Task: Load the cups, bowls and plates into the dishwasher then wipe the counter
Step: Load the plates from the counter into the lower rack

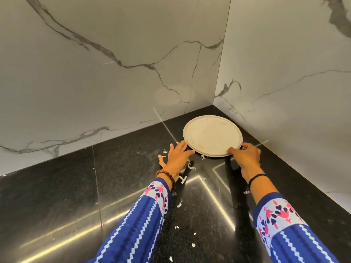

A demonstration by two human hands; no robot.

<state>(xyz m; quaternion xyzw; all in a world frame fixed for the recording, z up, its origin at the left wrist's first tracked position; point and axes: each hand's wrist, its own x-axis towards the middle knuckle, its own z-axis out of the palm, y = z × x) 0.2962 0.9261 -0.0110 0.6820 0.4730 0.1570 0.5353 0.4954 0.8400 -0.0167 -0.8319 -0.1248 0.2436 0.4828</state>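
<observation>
A round cream plate (211, 134) lies in the far corner of the black counter (76, 186), its near edge a little raised. My right hand (247, 158) grips the plate's near right rim, thumb on top and fingers curled behind the edge. My left hand (177, 155) reaches to the plate's left rim with fingers straight, the fingertips touching or almost touching it. No cups or bowls are in view.
White marble walls (114, 73) close the counter at the back and on the right, meeting just behind the plate. Several small white scraps (183, 178) lie scattered on the counter under and behind my left hand.
</observation>
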